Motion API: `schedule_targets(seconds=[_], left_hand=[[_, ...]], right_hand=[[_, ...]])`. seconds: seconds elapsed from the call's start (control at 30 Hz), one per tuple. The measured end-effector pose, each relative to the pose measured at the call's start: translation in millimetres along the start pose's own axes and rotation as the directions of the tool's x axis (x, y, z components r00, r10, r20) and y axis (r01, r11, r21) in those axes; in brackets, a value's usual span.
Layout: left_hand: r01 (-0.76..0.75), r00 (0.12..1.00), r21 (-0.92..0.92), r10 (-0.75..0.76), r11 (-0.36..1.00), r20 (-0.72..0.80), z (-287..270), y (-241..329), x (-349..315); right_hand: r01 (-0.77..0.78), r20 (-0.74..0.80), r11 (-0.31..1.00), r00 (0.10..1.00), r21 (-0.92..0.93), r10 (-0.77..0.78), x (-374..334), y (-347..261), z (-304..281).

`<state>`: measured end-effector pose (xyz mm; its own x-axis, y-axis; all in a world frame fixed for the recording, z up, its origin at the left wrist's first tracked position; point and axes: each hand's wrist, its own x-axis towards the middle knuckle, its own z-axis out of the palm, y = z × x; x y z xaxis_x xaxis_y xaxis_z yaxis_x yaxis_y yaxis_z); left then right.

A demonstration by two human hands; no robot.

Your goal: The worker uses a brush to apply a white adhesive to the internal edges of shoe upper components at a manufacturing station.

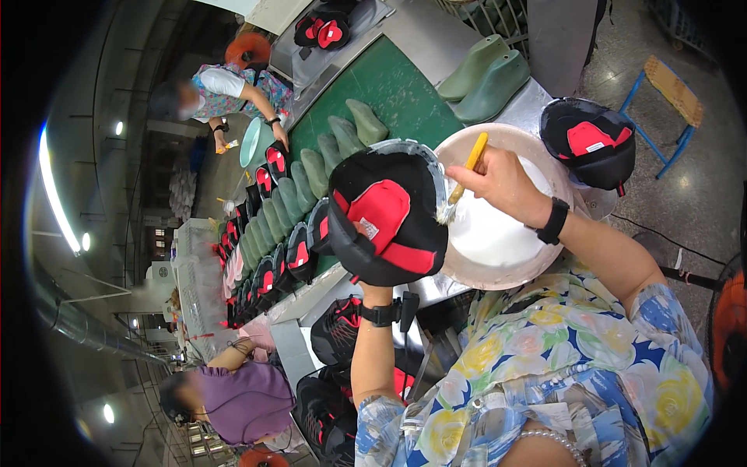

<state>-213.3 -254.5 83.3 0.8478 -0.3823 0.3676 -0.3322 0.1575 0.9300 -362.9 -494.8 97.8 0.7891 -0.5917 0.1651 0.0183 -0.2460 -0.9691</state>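
Observation:
A black shoe upper (426,206) with red lining is held up by my left hand (376,294), which is mostly hidden behind it; one fingertip shows at the opening. Whitish coating lines the upper's edge. In my right hand (502,179) is a brush (475,153) with a yellow handle, its bristles against or very close to that edge. Below the brush stands a pale round basin (464,268) containing white liquid (498,229). Another black and red upper (589,142) rests just right of the basin.
Rows of green shoe lasts (301,187) and black-red uppers (299,251) run along the green conveyor belt (397,82). Two larger lasts (494,82) sit beyond the basin. Black shoes (336,331) lie below my left arm. Two co-workers are at left; a stool (673,89) stands right.

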Motion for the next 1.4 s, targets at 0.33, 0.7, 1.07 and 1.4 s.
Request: schedule_targets(seconds=[0.33, 0.7, 1.07, 1.4], left_hand=[[-0.388, 0.896, 0.619, 0.438, 0.683, 0.079, 5, -3, 9], [0.572, 0.572, 0.012, -0.409, 0.820, 0.711, -17, 1, 4], [0.571, 0.590, 0.244, -0.598, 0.784, 0.543, 11, 23, -6], [0.492, 0.806, 0.094, -0.494, 0.866, 0.326, -27, 5, -19]], right_hand=[[-0.161, 0.175, 0.956, 0.977, 0.245, 0.120, -26, 0, 21], [0.789, 0.129, 0.587, 0.573, 0.183, -0.809, -2, -28, 6], [0.905, 0.309, 0.400, 0.343, 0.145, -0.887, 26, -19, 26], [0.517, 0.502, 0.855, 0.752, -0.046, -0.428, 31, -8, 1]])
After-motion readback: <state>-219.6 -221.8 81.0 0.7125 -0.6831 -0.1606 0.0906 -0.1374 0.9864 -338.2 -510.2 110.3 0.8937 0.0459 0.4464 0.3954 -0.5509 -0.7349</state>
